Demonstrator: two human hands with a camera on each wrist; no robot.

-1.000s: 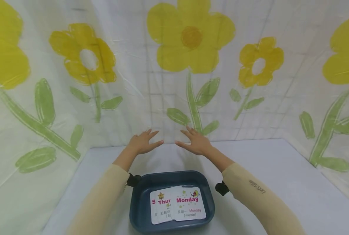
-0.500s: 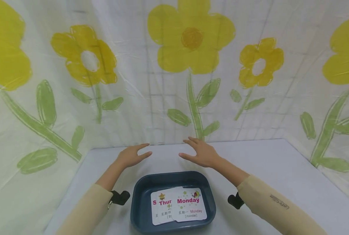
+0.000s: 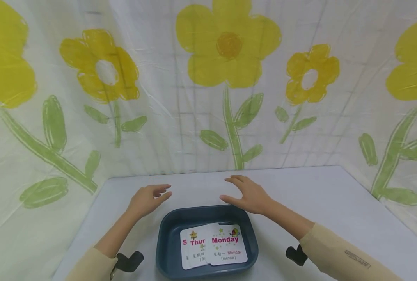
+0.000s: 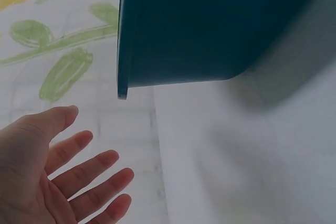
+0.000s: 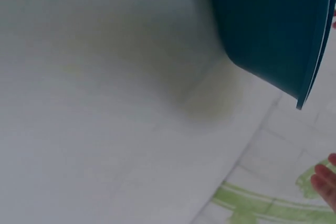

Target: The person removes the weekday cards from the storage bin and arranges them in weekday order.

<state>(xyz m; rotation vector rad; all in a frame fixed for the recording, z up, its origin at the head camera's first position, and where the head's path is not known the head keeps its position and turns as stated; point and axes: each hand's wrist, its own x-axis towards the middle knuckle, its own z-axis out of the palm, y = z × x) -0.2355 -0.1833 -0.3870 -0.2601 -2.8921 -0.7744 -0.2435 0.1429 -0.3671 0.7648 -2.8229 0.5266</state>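
A dark blue tray [image 3: 164, 242] with rounded corners stands near the front of the white table. Inside it lie several overlapping white cards; the "Monday" card [image 3: 227, 249] is on top, partly covering the "Thur" card [image 3: 196, 259]. My left hand [image 3: 146, 201] hovers beyond the tray's far left corner, fingers loosely spread and holding nothing. Over the far right corner is my right hand [image 3: 252, 195], also holding nothing, its thumb and fingers apart. In the left wrist view the left hand [image 4: 68, 171] shows its palm, apart from the tray wall [image 4: 178, 35].
The white table [image 3: 306, 195] reaches back to a pale curtain [image 3: 159, 117] printed with large yellow flowers and green stems. Curtain also hangs along the left and right sides. A black wrist mount [image 3: 129, 261] sticks out below the left sleeve, another [image 3: 296, 255] below the right.
Both hands have drawn back toward the tray and moved apart, the left to the left and the right to the right. The tray and cards have stayed in place.
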